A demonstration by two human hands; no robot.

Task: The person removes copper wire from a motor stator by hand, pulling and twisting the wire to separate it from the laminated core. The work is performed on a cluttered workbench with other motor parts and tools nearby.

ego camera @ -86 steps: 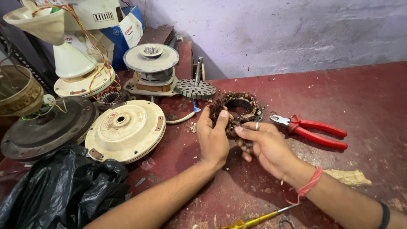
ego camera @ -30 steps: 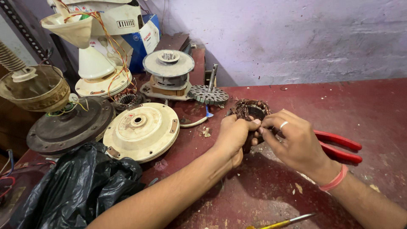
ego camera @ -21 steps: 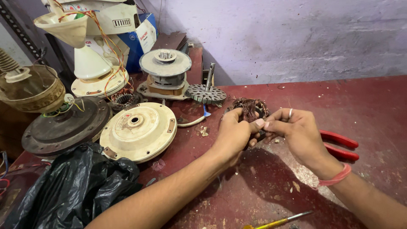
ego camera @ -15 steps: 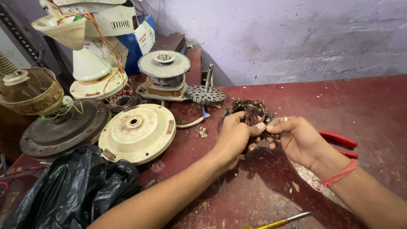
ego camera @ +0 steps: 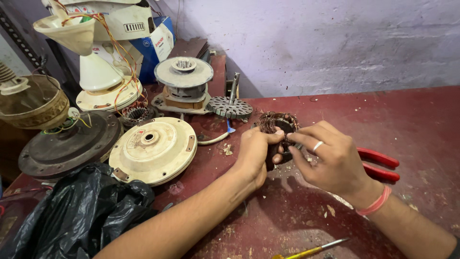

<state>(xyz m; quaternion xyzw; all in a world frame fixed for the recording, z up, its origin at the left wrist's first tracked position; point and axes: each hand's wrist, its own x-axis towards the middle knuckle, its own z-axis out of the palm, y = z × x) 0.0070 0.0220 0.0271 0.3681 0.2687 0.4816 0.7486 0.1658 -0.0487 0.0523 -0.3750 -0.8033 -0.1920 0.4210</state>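
Gripping motor stator (ego camera: 278, 125) w/ copper windings, centre of red workbench (ego camera: 421, 120): left hand (ego camera: 255, 152) closed on its near-left side, right hand (ego camera: 330, 156) pinching its right edge w/ fingertips. Red-handled pliers (ego camera: 381, 164) lying just right of right hand. Cream fan housing (ego camera: 153, 149) sitting left.

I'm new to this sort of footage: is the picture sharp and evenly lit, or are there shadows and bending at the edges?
Head view: soft, even light, no glare; the hands throw a faint shadow on the red bench; the winding looks sharp; wide-lens stretch at the edges, as on the black bag.
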